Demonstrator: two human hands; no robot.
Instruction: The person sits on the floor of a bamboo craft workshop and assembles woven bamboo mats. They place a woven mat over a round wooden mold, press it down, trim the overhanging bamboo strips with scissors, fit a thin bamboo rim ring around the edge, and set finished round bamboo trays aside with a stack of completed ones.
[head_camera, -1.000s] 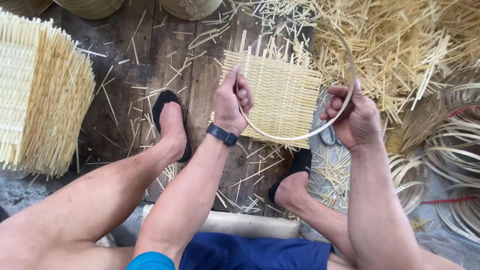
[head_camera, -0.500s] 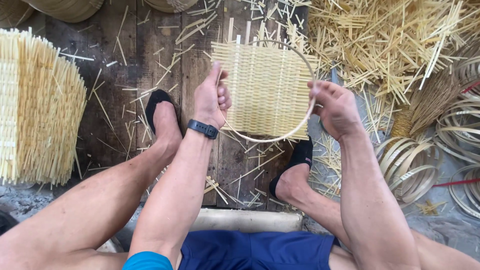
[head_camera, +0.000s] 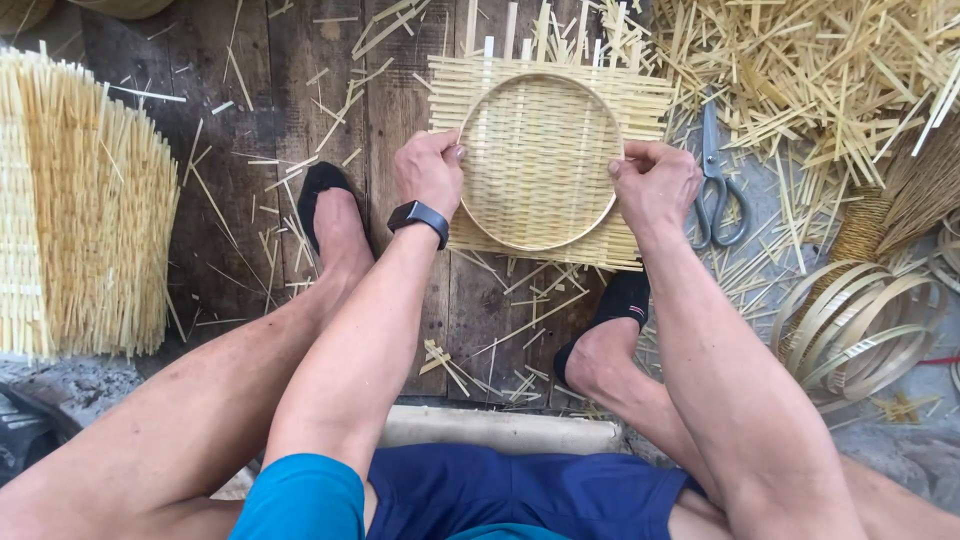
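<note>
Head view: my left hand (head_camera: 430, 172) pinches the left side of the hoop (head_camera: 541, 162), thumb and fingers pressed together on its rim. My right hand (head_camera: 655, 185) grips the right side the same way, fingers closed round the thin band. The hoop lies flat on the woven mat (head_camera: 550, 150), near its middle, and the mat rests on the plank floor (head_camera: 250, 150) between my feet. The mat's loose strip ends stick out past the hoop on every side, longest at the top.

As I judge it, I am seating the hoop on the weave, centring it before the edges get dealt with. The next move calls for keeping both grips firm and level so the ring does not slide off centre, and pressing down evenly on both sides.

Scissors (head_camera: 718, 180) lie just to the right of my right hand, on a litter of cut strips (head_camera: 830, 80). Spare hoops (head_camera: 860, 320) are piled further right, near my right foot. A stack of mats (head_camera: 85, 210) stands well apart on the left.
</note>
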